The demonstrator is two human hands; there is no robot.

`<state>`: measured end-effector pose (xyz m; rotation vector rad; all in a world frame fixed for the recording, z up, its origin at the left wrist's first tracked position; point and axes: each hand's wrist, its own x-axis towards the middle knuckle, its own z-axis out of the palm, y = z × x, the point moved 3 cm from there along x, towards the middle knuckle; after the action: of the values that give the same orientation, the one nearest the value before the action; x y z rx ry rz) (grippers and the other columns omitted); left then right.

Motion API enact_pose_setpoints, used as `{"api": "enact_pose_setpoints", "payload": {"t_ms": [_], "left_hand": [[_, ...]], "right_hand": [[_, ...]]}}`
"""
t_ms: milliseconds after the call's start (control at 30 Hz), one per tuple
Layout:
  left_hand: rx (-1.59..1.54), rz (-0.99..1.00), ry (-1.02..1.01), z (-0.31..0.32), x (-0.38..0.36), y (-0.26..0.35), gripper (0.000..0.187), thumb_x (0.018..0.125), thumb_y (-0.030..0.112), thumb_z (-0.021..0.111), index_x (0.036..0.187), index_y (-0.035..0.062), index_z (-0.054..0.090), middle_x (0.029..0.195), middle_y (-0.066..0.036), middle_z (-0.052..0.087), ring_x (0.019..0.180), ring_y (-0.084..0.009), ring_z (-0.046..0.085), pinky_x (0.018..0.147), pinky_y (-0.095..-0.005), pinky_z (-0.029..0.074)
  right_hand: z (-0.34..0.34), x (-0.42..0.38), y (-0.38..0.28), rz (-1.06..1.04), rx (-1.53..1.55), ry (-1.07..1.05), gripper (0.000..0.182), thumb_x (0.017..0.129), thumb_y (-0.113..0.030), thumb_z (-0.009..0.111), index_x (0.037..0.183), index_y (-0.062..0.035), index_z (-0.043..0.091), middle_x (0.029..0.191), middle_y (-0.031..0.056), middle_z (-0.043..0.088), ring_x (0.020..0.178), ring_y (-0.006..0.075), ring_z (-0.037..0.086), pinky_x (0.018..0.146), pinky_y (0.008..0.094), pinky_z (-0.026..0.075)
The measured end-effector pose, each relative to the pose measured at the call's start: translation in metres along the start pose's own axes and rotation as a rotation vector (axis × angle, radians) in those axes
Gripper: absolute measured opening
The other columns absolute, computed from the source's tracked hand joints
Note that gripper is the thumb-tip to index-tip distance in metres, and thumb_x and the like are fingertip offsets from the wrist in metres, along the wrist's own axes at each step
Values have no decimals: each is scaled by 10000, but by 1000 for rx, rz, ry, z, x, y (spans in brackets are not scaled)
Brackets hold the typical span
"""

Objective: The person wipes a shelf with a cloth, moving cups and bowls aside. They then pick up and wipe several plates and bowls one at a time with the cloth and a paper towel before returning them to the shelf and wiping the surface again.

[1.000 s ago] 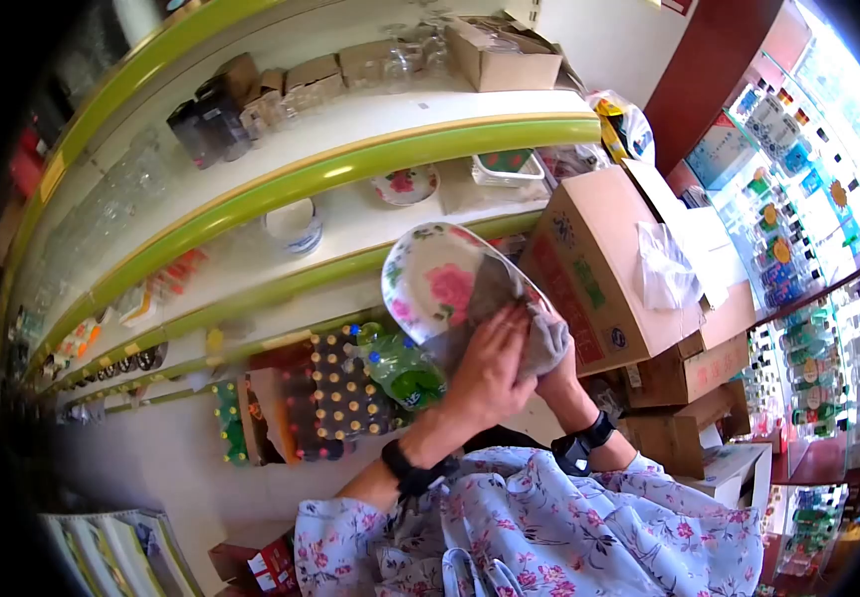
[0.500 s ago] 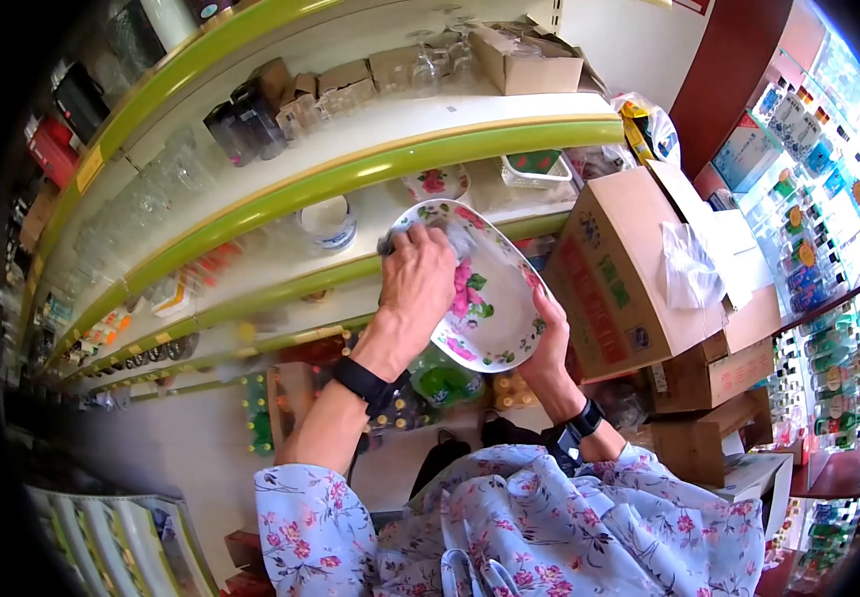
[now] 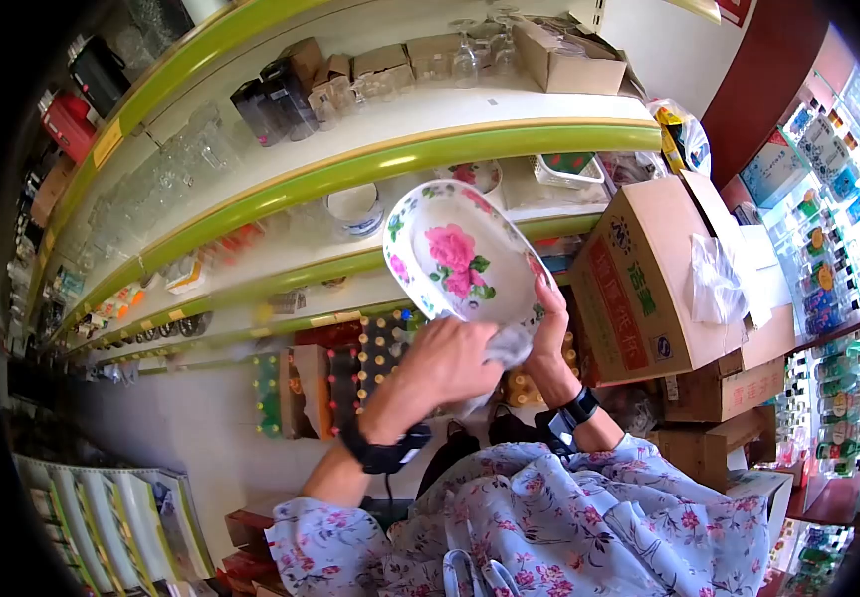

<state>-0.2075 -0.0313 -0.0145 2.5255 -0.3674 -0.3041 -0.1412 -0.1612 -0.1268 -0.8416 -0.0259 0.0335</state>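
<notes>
I hold a white oval dish (image 3: 455,254) with a pink rose print, tilted up in front of the green-edged shelves. My right hand (image 3: 551,333) grips its lower right rim from behind. My left hand (image 3: 445,363) is closed on a grey cloth (image 3: 505,348) and presses it against the dish's lower edge. Both wrists wear black bands, and floral sleeves show below.
Shelves (image 3: 390,159) carry glasses, small boxes, a white bowl (image 3: 355,209) and another rose dish (image 3: 475,177). Stacked cardboard boxes (image 3: 649,279) stand at the right. Bottled drinks (image 3: 350,383) sit low on the floor. A lit cooler (image 3: 828,179) fills the right side.
My left hand with the cloth has slid from the dish's upper left rim down to its lower edge. The dish is tilted more upright, showing its rose centre.
</notes>
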Motion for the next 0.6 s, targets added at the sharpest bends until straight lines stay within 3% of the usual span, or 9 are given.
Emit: {"api": "enact_pose_setpoints", "payload": {"t_ms": [33, 100, 167, 233, 267, 367, 467, 567, 600], "left_hand": [[-60, 94, -23, -2, -9, -16, 209, 708, 174, 588, 838, 21, 649, 838, -233, 665, 792, -411, 646, 729, -454, 525], [-157, -6, -11, -19, -34, -40, 267, 705, 182, 589, 918, 33, 652, 850, -237, 663, 796, -412, 644, 712, -454, 524], [98, -279, 274, -49, -51, -51, 334, 704, 168, 600, 1003, 23, 637, 839, -216, 678, 766, -365, 671, 704, -419, 529], [-74, -159, 724, -72, -55, -58, 341, 708, 136, 612, 1020, -2, 619, 766, -167, 676, 680, -324, 661, 678, -396, 523], [-195, -224, 774, -79, -60, -58, 323, 707, 94, 614, 1005, -33, 607, 834, -156, 665, 713, -303, 642, 694, -373, 511], [196, 55, 1073, -99, -48, -34, 355, 695, 74, 644, 1033, -25, 598, 987, -179, 643, 897, -309, 619, 802, -393, 489], [606, 93, 803, -82, -16, -32, 364, 702, 130, 706, 1040, 40, 605, 1047, -125, 645, 1121, -273, 537, 996, -472, 338], [547, 148, 565, -45, -1, -32, 219, 707, 151, 613, 860, -5, 626, 875, -158, 640, 890, -258, 578, 963, -449, 367], [359, 129, 464, -30, 0, -27, 178, 674, 116, 595, 809, 0, 597, 818, -174, 619, 892, -319, 591, 932, -457, 405]], "right_hand": [[5, 4, -6, 0, 68, 1, 489, 917, -266, 515, 1322, 8, 503, 1279, 114, 575, 1160, 231, 548, 1019, 369, 416], [14, 18, -19, -4, 218, 13, 510, 916, -272, 519, 1344, 3, 480, 1292, 119, 566, 1167, 240, 548, 1024, 375, 414], [5, 34, -23, -53, 189, -39, 522, 915, -271, 534, 1357, -2, 465, 1309, 120, 554, 1187, 244, 535, 1024, 378, 407], [9, 37, -24, -50, 156, -53, 532, 913, -261, 542, 1364, 6, 456, 1326, 121, 543, 1204, 238, 520, 1038, 372, 392], [15, 35, -23, -55, 169, -69, 531, 914, -255, 543, 1367, 7, 454, 1330, 121, 540, 1210, 235, 515, 1043, 369, 385], [32, 27, -15, -34, 185, -82, 527, 920, -254, 544, 1370, 5, 454, 1339, 119, 534, 1216, 233, 509, 1051, 364, 377], [59, 12, -14, 28, 235, -91, 516, 926, -249, 544, 1369, 3, 462, 1327, 120, 546, 1201, 225, 524, 1039, 358, 395], [80, -1, -17, -66, 122, -167, 508, 929, -244, 544, 1366, 3, 470, 1308, 127, 563, 1172, 219, 550, 1017, 355, 419], [76, 3, -8, -25, 174, -100, 517, 921, -246, 555, 1362, 12, 474, 1288, 135, 580, 1145, 224, 572, 1002, 354, 436]]}}
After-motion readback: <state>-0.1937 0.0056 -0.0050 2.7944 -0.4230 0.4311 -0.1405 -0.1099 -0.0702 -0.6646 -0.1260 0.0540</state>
